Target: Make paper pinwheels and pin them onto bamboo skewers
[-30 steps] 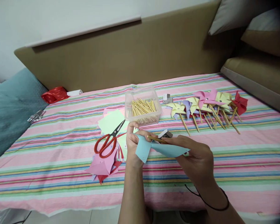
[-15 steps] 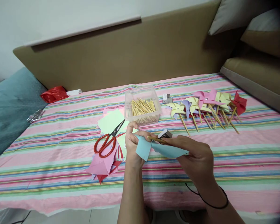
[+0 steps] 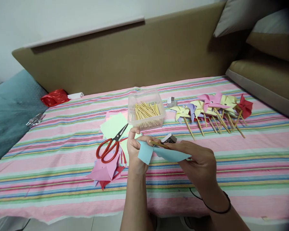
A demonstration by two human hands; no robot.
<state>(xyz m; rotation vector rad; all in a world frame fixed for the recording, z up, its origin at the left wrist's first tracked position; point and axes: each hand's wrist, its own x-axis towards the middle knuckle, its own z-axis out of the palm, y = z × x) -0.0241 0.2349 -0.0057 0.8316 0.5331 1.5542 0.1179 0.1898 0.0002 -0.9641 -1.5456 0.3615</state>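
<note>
- Holding blue paper point(image 3: 145, 153) above the striped cloth point(image 3: 62, 141): left hand point(image 3: 134, 146), fingers closed on its left side.
- Right hand point(image 3: 202, 160) pinches a thin stick point(image 3: 159, 144) that lies across the upper edge of the paper. Cannot tell whether its fingers also press the paper's right flap, or whether stick and paper are joined.
- Done, by the look of it: a cluster of pinwheels point(image 3: 213, 102) on sticks, far right, yellow, pink, purple and red. They overlap; count uncertain.
- In hand: the blue piece, judged partway, folded and not yet a full pinwheel shape.
- Left, it seems: pale sheets point(image 3: 113, 125) and pink pieces point(image 3: 102, 171) stacked on the left; plenty of sticks point(image 3: 145, 110) in the plastic box point(image 3: 160, 122).
- Scissors point(image 3: 114, 140) lie on the paper stacks, blades toward the plastic box, red handles left of the left wrist.
- Tightest side is ahead: a small box point(image 3: 168, 138) sits just beyond the fingers, the plastic box behind it.
- More room rightward: a broad stretch of striped cloth runs from the right hand toward the seat cushion point(image 3: 262, 85).
- Front edge of the cloth passes beneath the forearms; floor tiles point(image 3: 115, 223) show below it.
</note>
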